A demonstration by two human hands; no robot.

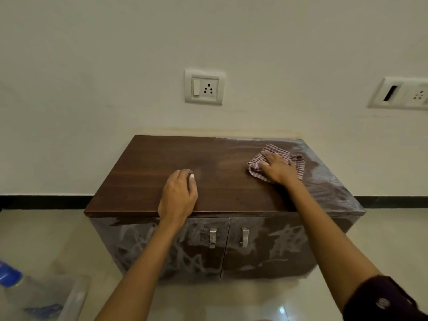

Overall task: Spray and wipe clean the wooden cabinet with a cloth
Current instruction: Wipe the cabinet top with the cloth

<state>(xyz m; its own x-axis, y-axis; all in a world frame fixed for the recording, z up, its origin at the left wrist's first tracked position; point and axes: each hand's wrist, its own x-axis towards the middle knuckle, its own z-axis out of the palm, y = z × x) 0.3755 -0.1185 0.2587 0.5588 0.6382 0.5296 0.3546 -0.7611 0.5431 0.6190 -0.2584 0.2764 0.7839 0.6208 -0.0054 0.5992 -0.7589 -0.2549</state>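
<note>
A low dark wooden cabinet [143, 172] stands against the wall, its top brown and its right side filmed with whitish residue. My right hand [279, 169] presses a crumpled red-and-white checked cloth [275, 150] onto the right part of the top. My left hand [178, 195] rests near the front edge of the top, fingers curled, with nothing visible in it. The two doors [273, 246] carry white smeared streaks and metal handles [212, 237].
A clear plastic container [46, 295] with a blue-capped bottle [9, 274] sits on the tiled floor at the lower left. Wall sockets [205, 87] are above the cabinet, another socket plate [400, 93] at the right. A black skirting runs along the wall.
</note>
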